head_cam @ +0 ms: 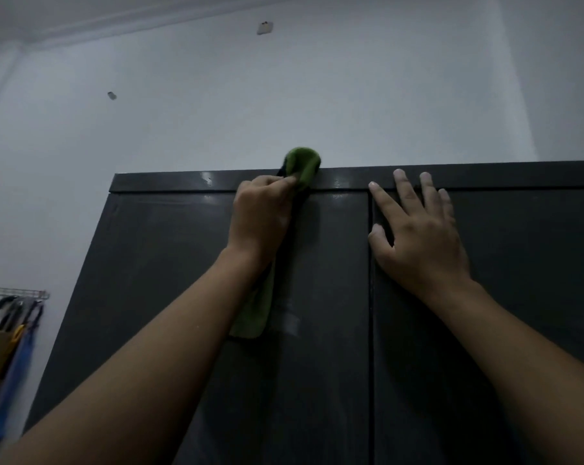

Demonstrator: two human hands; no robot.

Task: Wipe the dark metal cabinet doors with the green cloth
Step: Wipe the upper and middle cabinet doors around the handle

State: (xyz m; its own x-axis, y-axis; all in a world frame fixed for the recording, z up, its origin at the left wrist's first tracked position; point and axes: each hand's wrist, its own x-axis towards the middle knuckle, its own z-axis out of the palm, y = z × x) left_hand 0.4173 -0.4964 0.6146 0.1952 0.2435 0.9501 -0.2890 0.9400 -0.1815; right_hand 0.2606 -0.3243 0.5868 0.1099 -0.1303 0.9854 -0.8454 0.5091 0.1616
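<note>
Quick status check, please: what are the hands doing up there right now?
Left hand grips green cloth at cabinet's top edge. Right hand flat on right door. Nothing in the way.

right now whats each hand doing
Left hand: grip closed on the green cloth at the cabinet's top edge.
Right hand: open, fingers flat on the right door.

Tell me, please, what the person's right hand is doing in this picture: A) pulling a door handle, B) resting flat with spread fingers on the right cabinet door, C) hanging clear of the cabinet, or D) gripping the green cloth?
B: the right hand lies flat with its fingers spread against the right door near its top edge, while it is the left hand that grips the green cloth.
</note>
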